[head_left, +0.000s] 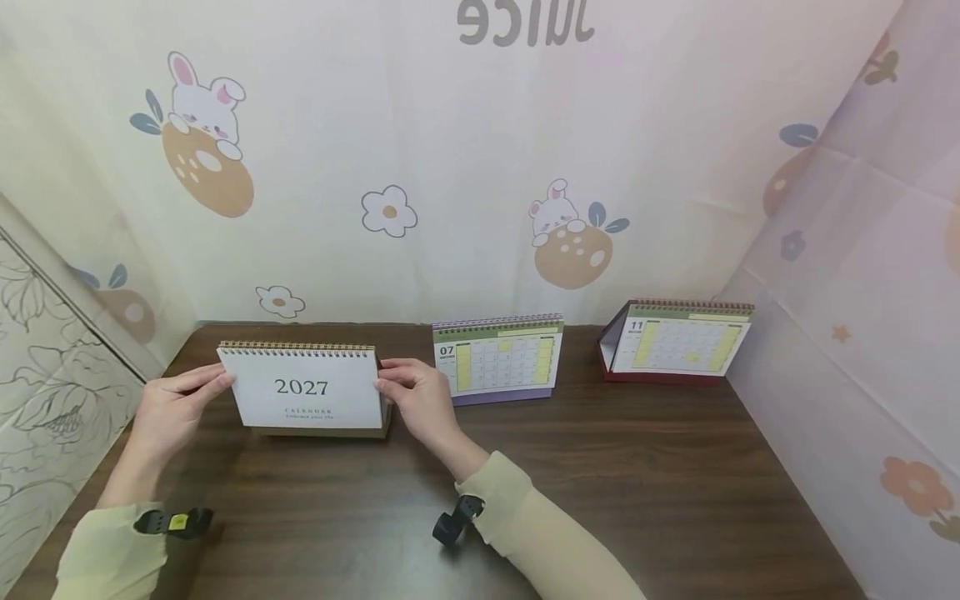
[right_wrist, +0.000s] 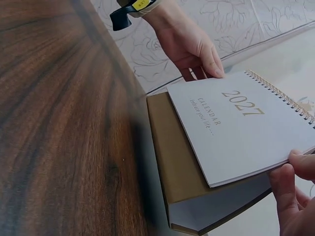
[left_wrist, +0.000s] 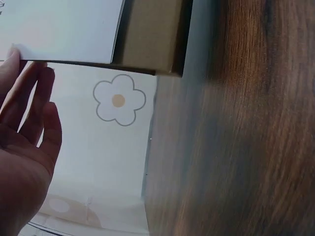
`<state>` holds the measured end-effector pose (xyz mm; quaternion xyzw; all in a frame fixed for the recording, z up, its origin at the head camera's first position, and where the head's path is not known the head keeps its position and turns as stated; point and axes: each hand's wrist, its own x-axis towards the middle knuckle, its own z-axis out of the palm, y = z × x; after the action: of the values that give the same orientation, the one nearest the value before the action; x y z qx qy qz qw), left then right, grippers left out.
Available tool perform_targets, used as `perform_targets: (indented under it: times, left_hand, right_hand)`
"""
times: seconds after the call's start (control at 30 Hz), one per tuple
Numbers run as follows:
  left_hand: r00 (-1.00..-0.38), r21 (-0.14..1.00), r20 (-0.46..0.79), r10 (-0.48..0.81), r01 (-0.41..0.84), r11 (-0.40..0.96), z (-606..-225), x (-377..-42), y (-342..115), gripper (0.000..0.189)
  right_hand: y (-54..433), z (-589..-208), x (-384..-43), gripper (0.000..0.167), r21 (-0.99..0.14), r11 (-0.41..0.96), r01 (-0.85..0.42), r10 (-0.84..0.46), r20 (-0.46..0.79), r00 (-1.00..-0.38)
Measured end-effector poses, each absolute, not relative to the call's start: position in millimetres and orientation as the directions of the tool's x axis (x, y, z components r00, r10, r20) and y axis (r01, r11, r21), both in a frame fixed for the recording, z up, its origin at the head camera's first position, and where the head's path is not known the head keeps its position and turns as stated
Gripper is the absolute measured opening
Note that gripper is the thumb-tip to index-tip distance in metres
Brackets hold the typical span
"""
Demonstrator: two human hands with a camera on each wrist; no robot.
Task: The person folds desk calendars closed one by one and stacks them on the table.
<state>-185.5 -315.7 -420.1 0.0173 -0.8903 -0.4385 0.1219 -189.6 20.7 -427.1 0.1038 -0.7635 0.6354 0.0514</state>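
A white desk calendar [head_left: 303, 400] with "2027" on its cover and a gold-coloured spiral along the top stands at the left of the dark wooden table. The left hand [head_left: 168, 408] holds its left edge, thumb on the cover and fingers behind. At the opposite edge, the right hand [head_left: 426, 402] pinches the side between thumb and fingers. Beneath the pages shows a brown card base [right_wrist: 179, 162], its triangular side visible in the right wrist view. Whether the base touches the table is hard to tell.
Right of the held calendar stands a purple-based calendar [head_left: 498, 358] showing 07. Farther right is a red-based calendar [head_left: 678, 342] showing 11, near the right wall cloth. A patterned cloth [head_left: 465, 250] hangs behind the wooden table [head_left: 615, 483].
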Motion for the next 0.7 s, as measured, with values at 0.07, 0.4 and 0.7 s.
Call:
perform_targets:
  times: [0.07, 0.4, 0.7]
  left_hand:
    - [-0.968, 0.784, 0.222, -0.119, 0.104, 0.612, -419.3, -182.8, -315.7, 0.049]
    - [-0.964, 0.779, 0.247, -0.099, 0.136, 0.612, -415.7, -170.1, -309.3, 0.043]
    - [-0.929, 0.763, 0.368, 0.025, 0.317, 0.564, -417.5, -161.5, -290.2, 0.022]
  right_hand:
    - [22.6, -426.2, -185.9, 0.009, -0.959, 0.171, -0.224, -0.096, 0.210, -0.973]
    - [33.6, -420.8, -170.1, 0.009, -0.958, 0.162, -0.234, -0.113, 0.218, -0.969]
    - [56.0, -417.6, -157.8, 0.008, -0.946, 0.190, -0.262, -0.107, 0.245, -0.964]
